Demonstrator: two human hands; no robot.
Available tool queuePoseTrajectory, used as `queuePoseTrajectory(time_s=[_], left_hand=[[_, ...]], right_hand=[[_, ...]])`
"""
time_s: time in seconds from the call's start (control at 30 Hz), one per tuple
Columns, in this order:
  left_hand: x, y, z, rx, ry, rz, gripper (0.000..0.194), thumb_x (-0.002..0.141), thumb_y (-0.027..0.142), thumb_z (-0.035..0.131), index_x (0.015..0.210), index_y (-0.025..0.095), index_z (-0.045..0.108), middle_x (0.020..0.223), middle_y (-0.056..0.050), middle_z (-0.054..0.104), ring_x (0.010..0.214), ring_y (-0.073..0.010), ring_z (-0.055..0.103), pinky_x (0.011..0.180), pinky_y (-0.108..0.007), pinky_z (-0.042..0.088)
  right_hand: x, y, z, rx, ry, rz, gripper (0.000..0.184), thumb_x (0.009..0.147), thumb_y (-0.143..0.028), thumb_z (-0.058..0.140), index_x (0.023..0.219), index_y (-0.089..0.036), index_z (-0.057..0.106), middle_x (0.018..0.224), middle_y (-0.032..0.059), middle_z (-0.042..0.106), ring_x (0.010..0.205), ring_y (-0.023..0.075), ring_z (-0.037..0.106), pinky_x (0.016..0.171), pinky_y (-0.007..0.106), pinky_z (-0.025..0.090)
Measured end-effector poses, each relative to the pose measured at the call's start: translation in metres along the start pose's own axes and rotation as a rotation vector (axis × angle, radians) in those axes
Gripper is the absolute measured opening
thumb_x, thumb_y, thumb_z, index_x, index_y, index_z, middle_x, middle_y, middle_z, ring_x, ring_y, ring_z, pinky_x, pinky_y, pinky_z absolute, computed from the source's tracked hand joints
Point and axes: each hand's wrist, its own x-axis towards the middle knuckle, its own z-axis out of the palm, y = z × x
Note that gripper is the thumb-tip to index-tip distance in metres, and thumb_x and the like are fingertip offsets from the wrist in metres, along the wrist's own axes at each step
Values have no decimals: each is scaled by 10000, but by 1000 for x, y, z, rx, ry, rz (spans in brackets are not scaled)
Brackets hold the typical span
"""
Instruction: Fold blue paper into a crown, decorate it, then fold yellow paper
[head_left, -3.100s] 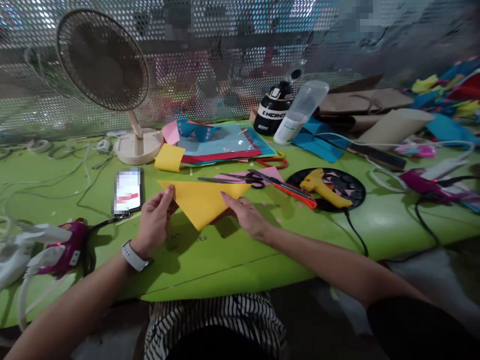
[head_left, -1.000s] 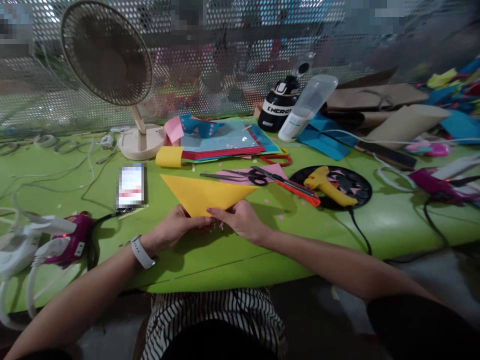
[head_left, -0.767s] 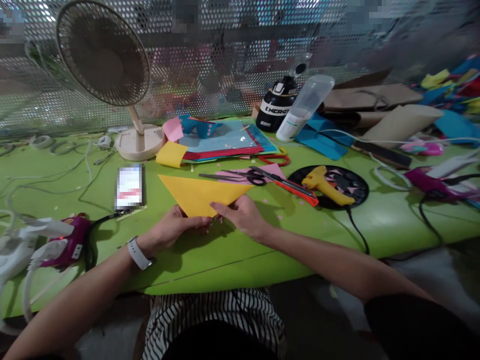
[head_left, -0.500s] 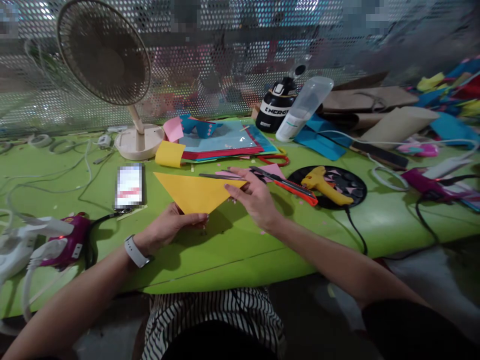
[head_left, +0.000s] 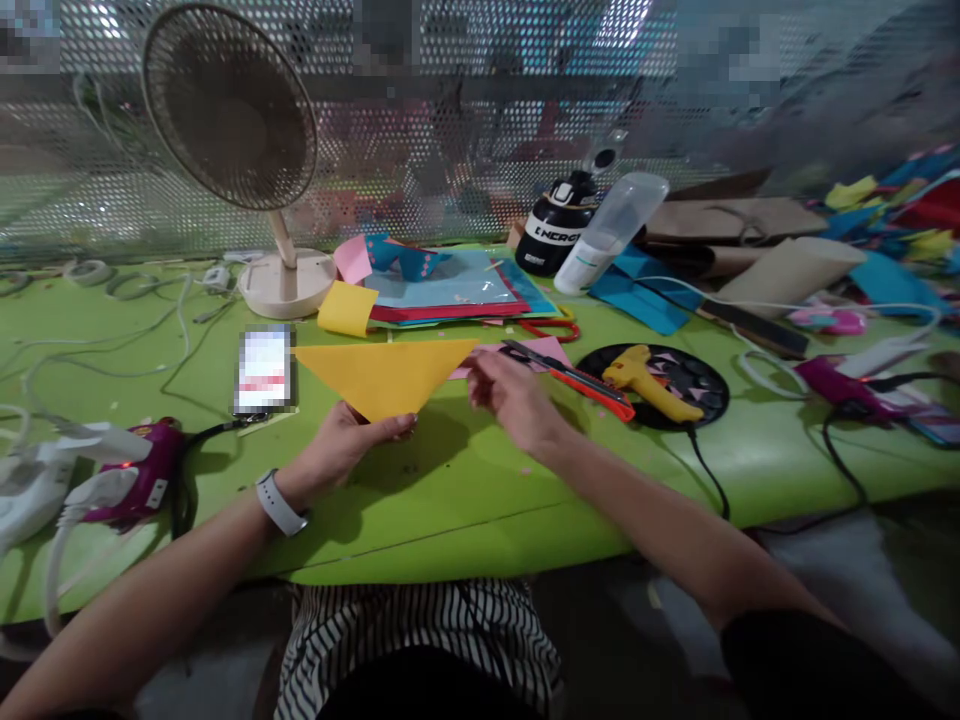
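A folded yellow paper triangle (head_left: 386,375) is held up over the green table, its long straight edge at the top and its point downward. My left hand (head_left: 349,440) pinches it near the lower point, thumb on the front face and fingers behind. Just beyond its right corner is my right hand (head_left: 517,395), fingers loosely bent, with nothing visible in them. Pink paper (head_left: 551,350) lies behind that hand. Beside it rest an orange utility knife (head_left: 600,390) and a dark long tool alongside. A yellow glue gun (head_left: 649,385) sits on a round black tray (head_left: 716,390).
A fan (head_left: 285,285) stands at the back left, near a phone (head_left: 264,370). Coloured sheets (head_left: 442,280), red-handled scissors (head_left: 551,328), a black bottle (head_left: 551,235) and a clear bottle (head_left: 615,230) are behind. Purple power strips (head_left: 139,470) with cables lie at both sides.
My right hand has come off the paper's right corner and drawn slightly back. The triangle has shifted a little left, its top edge now nearly level. My left hand keeps its grip.
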Motion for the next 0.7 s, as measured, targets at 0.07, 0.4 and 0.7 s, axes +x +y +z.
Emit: queuePoseTrajectory(time_s=[0.07,0.4,0.7], left_hand=[[0,-3,3,4,-3,55,287,673,282,847,878,127,718,847,-69,730,716,-142,647,696,-259,545],[3,-14,8,45,-53,125,306,724,290,814,983,158,720,1058,-76,747,921,-174,700,874,-313,559],[2,-12,7,54,-32,60,306,719,284,824,986,174,722,990,-50,755,808,-139,695,774,-264,578]], right_hand=[[-14,3,15,-52,-208,122,287,724,-461,782,862,-218,717,756,-4,645,661,110,559,622,261,475],[-21,28,31,32,-115,137,162,640,-396,833,679,-255,765,708,-22,622,623,100,475,584,273,361],[-17,12,28,153,27,140,211,569,-409,868,678,-262,762,625,-35,607,597,96,464,585,271,376]])
